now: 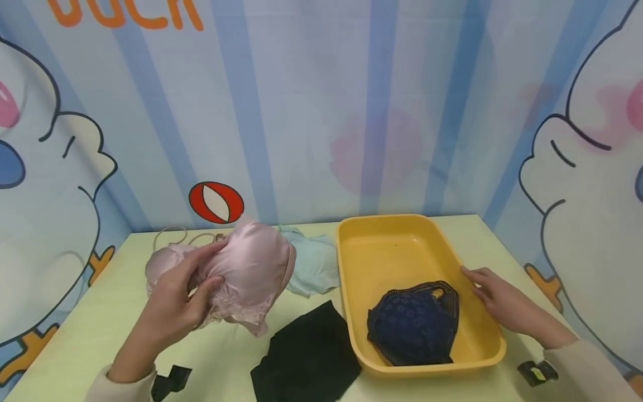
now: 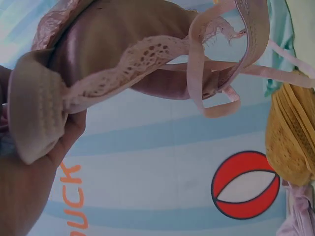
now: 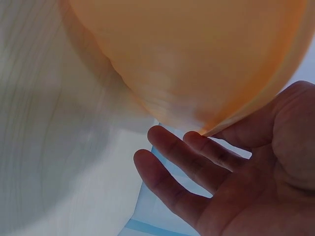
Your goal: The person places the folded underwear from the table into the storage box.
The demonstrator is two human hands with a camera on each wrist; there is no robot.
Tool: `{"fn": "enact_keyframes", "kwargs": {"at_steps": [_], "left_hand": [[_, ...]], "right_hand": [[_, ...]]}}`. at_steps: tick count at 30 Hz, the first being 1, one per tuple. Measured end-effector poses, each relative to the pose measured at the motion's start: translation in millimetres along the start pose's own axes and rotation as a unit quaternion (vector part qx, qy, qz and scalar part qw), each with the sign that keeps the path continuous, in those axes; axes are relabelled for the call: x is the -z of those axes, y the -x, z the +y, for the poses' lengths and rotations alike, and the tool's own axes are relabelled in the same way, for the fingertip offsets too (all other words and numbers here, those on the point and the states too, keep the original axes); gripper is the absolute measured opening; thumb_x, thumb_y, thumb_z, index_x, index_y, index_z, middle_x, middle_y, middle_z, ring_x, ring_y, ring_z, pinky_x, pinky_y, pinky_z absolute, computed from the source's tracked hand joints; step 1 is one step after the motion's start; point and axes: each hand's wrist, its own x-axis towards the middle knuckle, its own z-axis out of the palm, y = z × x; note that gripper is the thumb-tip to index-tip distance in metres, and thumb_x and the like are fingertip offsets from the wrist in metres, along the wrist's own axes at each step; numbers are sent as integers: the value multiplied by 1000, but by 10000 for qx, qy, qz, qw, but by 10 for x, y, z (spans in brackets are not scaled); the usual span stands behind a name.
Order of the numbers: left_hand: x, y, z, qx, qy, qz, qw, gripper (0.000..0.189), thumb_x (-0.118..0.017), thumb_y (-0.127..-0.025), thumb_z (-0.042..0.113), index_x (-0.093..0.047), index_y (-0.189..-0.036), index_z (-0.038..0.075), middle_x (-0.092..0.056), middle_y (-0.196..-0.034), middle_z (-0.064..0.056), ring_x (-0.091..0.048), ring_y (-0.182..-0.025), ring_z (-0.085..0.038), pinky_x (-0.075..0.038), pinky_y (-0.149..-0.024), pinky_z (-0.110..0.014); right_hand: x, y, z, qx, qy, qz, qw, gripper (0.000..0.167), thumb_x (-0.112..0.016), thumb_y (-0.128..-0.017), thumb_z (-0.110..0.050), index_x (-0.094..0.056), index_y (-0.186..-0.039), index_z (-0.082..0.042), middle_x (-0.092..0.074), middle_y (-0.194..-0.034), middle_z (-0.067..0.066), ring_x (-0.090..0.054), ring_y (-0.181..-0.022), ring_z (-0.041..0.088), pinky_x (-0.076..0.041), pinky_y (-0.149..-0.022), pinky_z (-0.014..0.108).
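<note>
My left hand [image 1: 173,301] grips a pink satin bra [image 1: 253,262] with lace trim, holding it up over the left half of the table. Its straps and lace edge hang loose in the left wrist view. At the right side of a yellow tub [image 1: 384,248], my right hand [image 1: 502,301] pinches the rim between thumb and fingers, with other fingers spread below it in the right wrist view. A navy lace bra [image 1: 414,324] lies in the near part of the tub.
A black cloth [image 1: 308,357] lies left of the tub, with a mint-green garment [image 1: 313,262] behind. Another pink garment [image 1: 166,265] lies at the left. The left wrist view shows a mustard bra [image 2: 290,132]. A printed curtain [image 1: 321,111] backs the table.
</note>
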Motion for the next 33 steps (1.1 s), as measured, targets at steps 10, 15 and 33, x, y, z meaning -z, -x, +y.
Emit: {"fn": "enact_keyframes", "kwargs": {"at_steps": [10,15,33], "left_hand": [[-196,-255,235,-538,238,113,9982,65,-69,-76,-12,-47,-136,3,-56,-126,-11,-56,-96,-18,-41,-81,-19],[-314,-405,388,-895,484,199,9946,55,-67,-84,-1,-48,-136,3,-57,-126,-10,-55,-90,-16,-40,-76,-21],[-1264,-935,966,-2195,1447,-93,9648,55,-60,-87,-8,-39,-138,-2,-54,-117,-13,-53,-106,-20,-43,-93,-28]], "right_hand": [[39,20,21,85,45,66,9999,44,-46,-95,5,-40,-138,9,-49,-120,22,-53,-83,17,-39,-60,29],[36,30,24,56,10,36,10000,43,-45,-95,5,-39,-138,9,-49,-120,22,-53,-83,18,-39,-60,29],[20,14,-16,-24,-52,6,10000,41,-47,-95,4,-42,-136,10,-50,-118,22,-56,-98,33,-47,-73,41]]}}
